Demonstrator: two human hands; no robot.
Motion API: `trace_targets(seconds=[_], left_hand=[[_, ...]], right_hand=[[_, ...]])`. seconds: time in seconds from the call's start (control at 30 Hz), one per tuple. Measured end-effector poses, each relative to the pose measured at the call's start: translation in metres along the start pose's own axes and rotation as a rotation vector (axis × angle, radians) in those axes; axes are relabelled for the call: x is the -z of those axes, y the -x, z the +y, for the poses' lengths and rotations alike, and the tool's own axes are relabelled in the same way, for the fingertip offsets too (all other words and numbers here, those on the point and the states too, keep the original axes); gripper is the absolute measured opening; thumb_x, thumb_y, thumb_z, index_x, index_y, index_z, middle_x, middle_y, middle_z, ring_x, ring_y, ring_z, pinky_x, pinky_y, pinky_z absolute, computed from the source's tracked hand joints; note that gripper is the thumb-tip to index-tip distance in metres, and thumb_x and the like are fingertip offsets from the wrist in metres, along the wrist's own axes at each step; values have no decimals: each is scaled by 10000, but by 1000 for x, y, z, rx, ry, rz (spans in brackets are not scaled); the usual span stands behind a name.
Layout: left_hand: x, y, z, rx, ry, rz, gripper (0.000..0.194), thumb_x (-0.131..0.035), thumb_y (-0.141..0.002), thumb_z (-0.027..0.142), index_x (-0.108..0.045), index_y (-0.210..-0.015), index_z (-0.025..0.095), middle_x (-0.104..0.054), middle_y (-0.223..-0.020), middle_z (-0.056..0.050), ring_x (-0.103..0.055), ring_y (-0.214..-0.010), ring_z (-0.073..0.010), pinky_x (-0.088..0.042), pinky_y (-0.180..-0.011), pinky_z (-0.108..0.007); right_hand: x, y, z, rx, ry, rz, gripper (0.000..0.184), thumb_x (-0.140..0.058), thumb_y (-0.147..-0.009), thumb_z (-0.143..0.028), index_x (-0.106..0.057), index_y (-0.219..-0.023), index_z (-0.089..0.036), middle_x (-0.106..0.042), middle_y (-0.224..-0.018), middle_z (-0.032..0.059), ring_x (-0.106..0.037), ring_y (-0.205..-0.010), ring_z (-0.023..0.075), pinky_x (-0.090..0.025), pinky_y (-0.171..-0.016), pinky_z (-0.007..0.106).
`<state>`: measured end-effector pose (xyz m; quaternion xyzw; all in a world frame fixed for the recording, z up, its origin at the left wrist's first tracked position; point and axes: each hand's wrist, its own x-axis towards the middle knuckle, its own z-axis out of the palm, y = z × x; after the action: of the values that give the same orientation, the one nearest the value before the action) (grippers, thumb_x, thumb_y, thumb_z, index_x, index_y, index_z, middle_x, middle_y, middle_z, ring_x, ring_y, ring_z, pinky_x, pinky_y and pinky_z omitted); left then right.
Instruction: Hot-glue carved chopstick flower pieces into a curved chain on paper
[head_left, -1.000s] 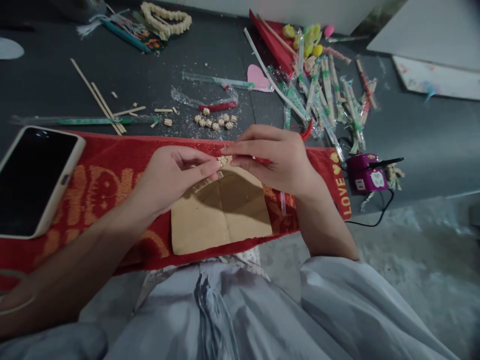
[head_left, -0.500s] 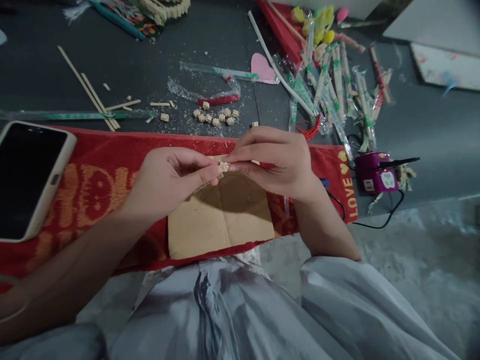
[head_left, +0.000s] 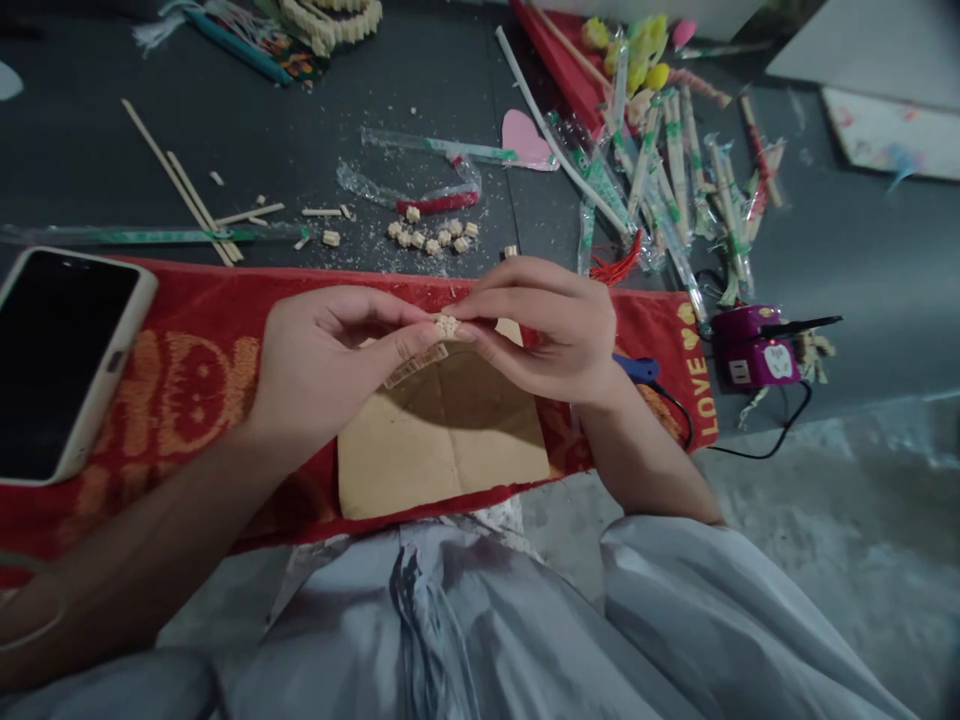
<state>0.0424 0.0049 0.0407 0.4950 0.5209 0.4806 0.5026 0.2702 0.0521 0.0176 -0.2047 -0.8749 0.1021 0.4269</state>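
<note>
Fingers of left hand [head_left: 322, 350] and right hand [head_left: 553, 325] pinching small flower-shaped bead [head_left: 448, 326] between tips. Tan cardboard [head_left: 442, 440] just below fingers, on red towel [head_left: 210, 385]. Loose beads [head_left: 432, 246] beyond fingertips, on dark worktop [head_left: 420, 60]. Since half second ago: left hand slightly farther left, barcode [head_left: 415, 367] under its fingers more exposed; blue handle [head_left: 636, 369] right of right fingers also showing more.

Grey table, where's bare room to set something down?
Bare table: right of the wrapped sticks, below the paint-marked strip; also between the teal item and the loose thin sticks. Crowded: among the wrapped sticks, around the beige pieces.
</note>
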Motion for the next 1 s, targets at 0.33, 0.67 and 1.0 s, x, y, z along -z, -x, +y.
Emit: trace_targets(seconds=[0.33,0.67,1.0], left_hand=[[13,-4,-22,-726,-389,29,153,-942,-989,264,-883,-993,405,-874,-904,93,-837,-850,-180,-690,-825,-377],[25,-7,-26,-862,-612,-30,183,-876,-1020,213,-866,-1097,379,-899,-991,67,-847,-887,-230,-661,-832,-410],[19,-6,-27,-863,-590,-17,245,-828,-1072,169,-849,-1120,409,-893,-1020,78,-856,-938,-214,-688,-867,-446]], right_hand=[[-16,2,6,72,-50,173,113,-705,-1161,-228,-807,-1206,-204,-846,-1041,27,-830,-978,135,-688,-846,259],[-21,4,8,74,-81,178,124,-699,-1160,-218,-816,-1200,-214,-844,-1028,18,-829,-952,123,-680,-813,246],[-20,1,6,-5,-200,199,110,-758,-1139,-227,-863,-1131,-196,-874,-1015,13,-828,-922,101,-667,-839,218]])
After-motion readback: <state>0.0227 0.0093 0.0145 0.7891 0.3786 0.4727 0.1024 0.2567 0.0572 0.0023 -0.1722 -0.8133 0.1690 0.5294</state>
